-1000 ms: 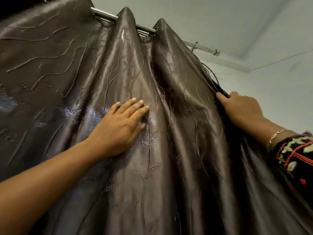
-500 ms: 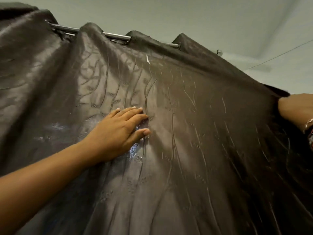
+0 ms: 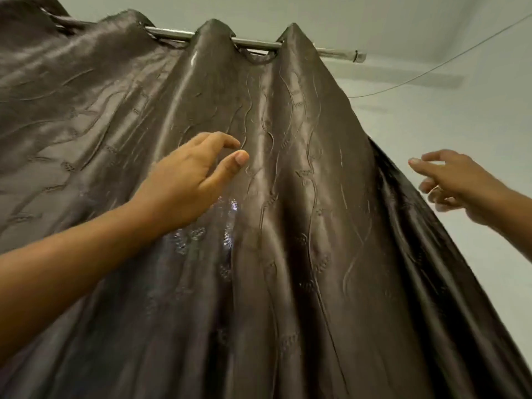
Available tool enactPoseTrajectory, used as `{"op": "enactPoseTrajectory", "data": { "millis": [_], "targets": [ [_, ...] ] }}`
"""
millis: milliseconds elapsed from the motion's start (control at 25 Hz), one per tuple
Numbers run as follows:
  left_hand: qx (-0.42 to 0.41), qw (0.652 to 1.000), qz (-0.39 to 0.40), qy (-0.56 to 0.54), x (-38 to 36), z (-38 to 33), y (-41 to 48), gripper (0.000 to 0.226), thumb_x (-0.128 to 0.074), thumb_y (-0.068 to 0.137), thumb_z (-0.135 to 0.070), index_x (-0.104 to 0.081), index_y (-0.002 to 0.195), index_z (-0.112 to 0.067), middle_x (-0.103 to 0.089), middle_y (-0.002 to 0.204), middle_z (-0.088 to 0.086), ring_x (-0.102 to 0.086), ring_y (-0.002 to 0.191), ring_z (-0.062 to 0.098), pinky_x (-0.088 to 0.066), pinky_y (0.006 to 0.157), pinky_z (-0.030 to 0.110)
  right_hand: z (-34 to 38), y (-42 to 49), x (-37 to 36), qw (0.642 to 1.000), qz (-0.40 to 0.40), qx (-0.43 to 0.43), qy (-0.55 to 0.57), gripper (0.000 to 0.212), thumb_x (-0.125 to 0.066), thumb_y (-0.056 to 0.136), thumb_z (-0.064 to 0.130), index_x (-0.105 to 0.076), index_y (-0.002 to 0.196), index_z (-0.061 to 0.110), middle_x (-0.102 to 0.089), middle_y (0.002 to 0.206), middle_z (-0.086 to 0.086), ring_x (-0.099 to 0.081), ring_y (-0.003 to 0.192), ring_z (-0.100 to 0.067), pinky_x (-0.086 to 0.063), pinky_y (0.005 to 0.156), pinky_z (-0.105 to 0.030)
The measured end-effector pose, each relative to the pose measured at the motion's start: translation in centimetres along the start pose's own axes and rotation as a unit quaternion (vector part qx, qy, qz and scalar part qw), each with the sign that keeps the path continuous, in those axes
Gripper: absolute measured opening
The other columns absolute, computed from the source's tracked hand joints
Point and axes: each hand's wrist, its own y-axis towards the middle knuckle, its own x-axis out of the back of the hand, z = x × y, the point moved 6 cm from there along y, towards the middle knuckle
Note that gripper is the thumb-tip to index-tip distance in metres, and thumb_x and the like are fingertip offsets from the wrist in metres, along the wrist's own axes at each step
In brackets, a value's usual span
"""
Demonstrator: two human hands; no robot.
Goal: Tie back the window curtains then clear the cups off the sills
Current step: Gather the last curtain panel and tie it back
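A dark brown satin curtain [image 3: 288, 226] with embossed vine lines hangs in folds from a metal rod [image 3: 331, 53] and fills most of the view. My left hand [image 3: 190, 180] hovers at the curtain's middle, fingers loosely spread, thumb and forefinger apart, holding nothing. My right hand [image 3: 457, 185] is in the air to the right of the curtain's edge, fingers relaxed and apart, clear of the cloth. No cups or sill show; the curtain hides the window.
A pale green wall [image 3: 460, 110] and ceiling lie to the right and above. A thin wire [image 3: 431, 70] runs across the upper right corner. The rod's end cap sits just past the last curtain fold.
My right hand has let go of the curtain's right edge and the cloth has swung back into hanging folds. My left hand has lifted from flat pressing to a loose hover.
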Motion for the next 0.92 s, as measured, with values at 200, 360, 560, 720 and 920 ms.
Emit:
{"op": "enactPoseTrajectory", "data": {
  "millis": [200,360,560,720,920],
  "targets": [
    [0.09,0.995,-0.031,-0.013,1.8,-0.8,-0.8,0.068,-0.036,0.083,-0.067,-0.044,0.127,-0.016,-0.05,0.129,0.004,-0.047,0.114,0.016,-0.032,0.086,0.026,2.0,-3.6,-1.3,0.999,0.04,-0.001,-0.013,0.043,-0.047,0.094,0.041,-0.054,0.118,0.007,-0.055,0.077,-0.008,-0.049,0.06,-0.019,-0.041,0.053,-0.026],
    [0.141,0.989,-0.048,0.01,4.0,-0.4,-2.5,0.062,-0.05,0.084,-0.051,-0.04,0.13,-0.01,-0.046,0.132,0.01,-0.042,0.121,0.026,-0.034,0.102,0.041,5.6,-6.6,-2.6,0.998,0.059,-0.003,-0.007,0.047,-0.04,0.092,0.054,-0.058,0.104,0.012,-0.056,0.081,-0.005,-0.053,0.065,-0.017,-0.039,0.054,-0.025],
    [0.273,0.956,-0.086,0.062,9.1,4.1,-4.9,0.069,-0.068,0.076,-0.04,-0.038,0.129,-0.009,-0.041,0.132,0.018,-0.037,0.124,0.036,-0.035,0.1,0.054,9.8,-9.4,-4.3,0.995,0.096,-0.035,-0.022,0.066,-0.044,0.077,0.072,-0.06,0.106,0.015,-0.056,0.08,-0.002,-0.053,0.066,-0.016,-0.037,0.053,-0.025],
    [0.381,0.924,0.021,-0.023,10.2,7.6,-6.7,0.074,-0.071,0.072,-0.045,-0.038,0.129,-0.01,-0.055,0.12,0.018,-0.052,0.11,0.038,-0.045,0.089,0.049,12.7,-10.7,-4.8,0.994,0.095,-0.046,-0.019,0.078,-0.044,0.073,0.075,-0.058,0.117,0.013,-0.06,0.106,-0.003,-0.056,0.092,-0.022,-0.043,0.073,-0.032],
    [0.322,0.934,0.072,-0.135,9.1,6.8,-6.4,0.039,-0.062,0.085,-0.017,-0.053,0.121,-0.004,-0.062,0.113,0.02,-0.057,0.107,0.037,-0.046,0.092,0.048,14.0,-10.7,-5.5,0.99,0.097,-0.047,-0.094,0.04,-0.063,0.086,0.033,-0.058,0.113,0.003,-0.066,0.095,-0.013,-0.064,0.082,-0.027,-0.053,0.079,-0.038]
  ]
}}
